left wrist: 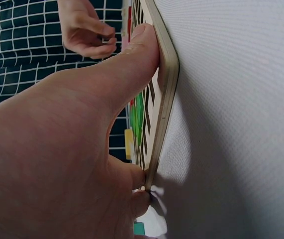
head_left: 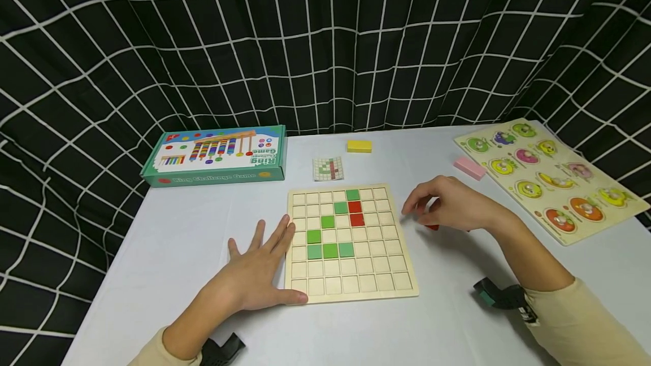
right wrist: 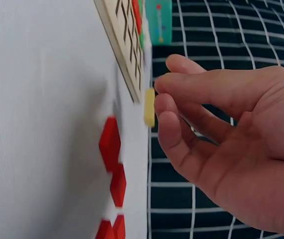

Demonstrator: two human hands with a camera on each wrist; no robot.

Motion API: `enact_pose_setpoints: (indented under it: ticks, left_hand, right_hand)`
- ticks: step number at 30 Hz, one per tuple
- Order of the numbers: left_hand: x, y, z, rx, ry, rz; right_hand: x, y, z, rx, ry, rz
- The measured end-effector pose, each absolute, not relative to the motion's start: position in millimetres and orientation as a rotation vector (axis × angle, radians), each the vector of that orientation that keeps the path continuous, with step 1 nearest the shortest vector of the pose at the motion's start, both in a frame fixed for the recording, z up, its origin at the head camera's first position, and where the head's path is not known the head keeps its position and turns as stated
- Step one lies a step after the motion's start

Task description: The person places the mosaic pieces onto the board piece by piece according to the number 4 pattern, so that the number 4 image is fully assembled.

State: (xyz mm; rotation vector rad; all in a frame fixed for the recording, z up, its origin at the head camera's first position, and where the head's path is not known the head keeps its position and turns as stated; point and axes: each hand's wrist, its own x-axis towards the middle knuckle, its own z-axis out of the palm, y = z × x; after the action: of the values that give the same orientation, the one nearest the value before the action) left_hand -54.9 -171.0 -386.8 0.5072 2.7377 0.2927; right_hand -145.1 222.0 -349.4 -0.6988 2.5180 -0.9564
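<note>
A light wooden grid board (head_left: 356, 300) lies flat on the table. Several green square tiles (head_left: 330, 251) and two red tiles (head_left: 357, 219) sit in its cells. My left hand (head_left: 251, 278) rests at the board's left side with spread fingers; its thumb presses on the near left corner. Off the board's right edge, my right hand (head_left: 452, 202) hovers with loosely bent fingers, and no tile shows between them in the right wrist view. Under it, several loose red tiles (right wrist: 110, 144) lie on the white cloth, mostly hidden by the hand in the head view.
Behind the board lies a small pattern card (head_left: 328, 169), with a yellow block (head_left: 359, 146) beyond it. A ring game box (head_left: 213, 157) stands back left. To the right are a pink block (head_left: 469, 168) and a fruit-and-vegetable puzzle board (head_left: 615, 213). Black gridded cloth encloses the table's back and sides.
</note>
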Motion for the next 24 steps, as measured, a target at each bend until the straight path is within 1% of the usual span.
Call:
enact_pose_setpoints:
  ticks: [7,14,24]
  left_hand:
    - [-54.8,-170.9,-387.1,0.505,2.734,0.291]
    - [-54.7,-170.4,-387.2,0.505,2.734,0.284]
    - [-55.2,-170.2,-385.8,0.492,2.727,0.277]
  right_hand:
    - [-148.8,241.6,-350.1,-0.61,2.513,-0.903]
    - [-153.9,252.3,-358.7,-0.674,2.504,-0.853]
    - [-155.2,252.7,-368.3,-0.716,2.554,-0.81]
